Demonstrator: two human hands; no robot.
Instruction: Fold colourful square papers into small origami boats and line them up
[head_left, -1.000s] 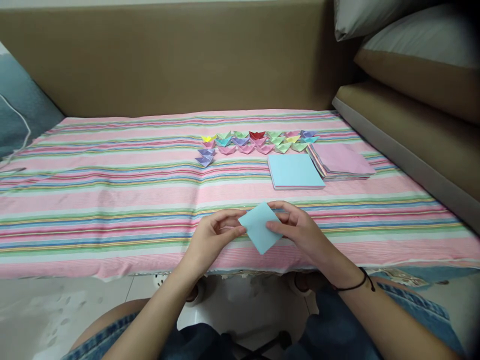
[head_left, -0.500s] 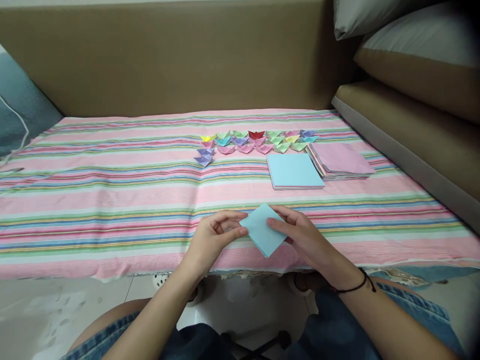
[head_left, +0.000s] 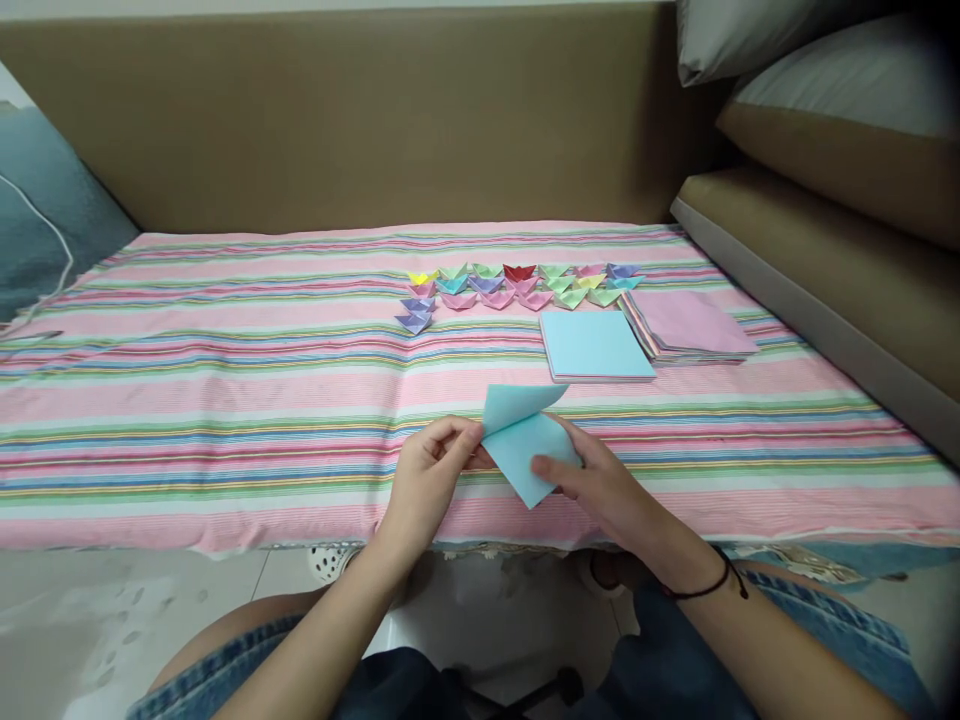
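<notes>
A light-blue sheet of origami paper, partly folded, is held between my two hands above the near edge of the striped cloth. One layer of it stands lifted along the upper side, leaving a crease across the paper. My left hand pinches the left corner between thumb and fingers. On the right side, my right hand grips the paper, thumb on top and fingers behind it. Beyond the hands lies a stack of light-blue-topped square paper.
A pink-topped paper stack touches the blue one. Several folded paper boats in many colours stand in rows farther back. Everything lies on a striped cloth. Brown cushions border the right side, and a brown backrest closes the rear.
The paper was a flat folded diamond; now its upper layer has been raised and opened upward. My left fingers have closed on the left corner. The view has shifted slightly.
</notes>
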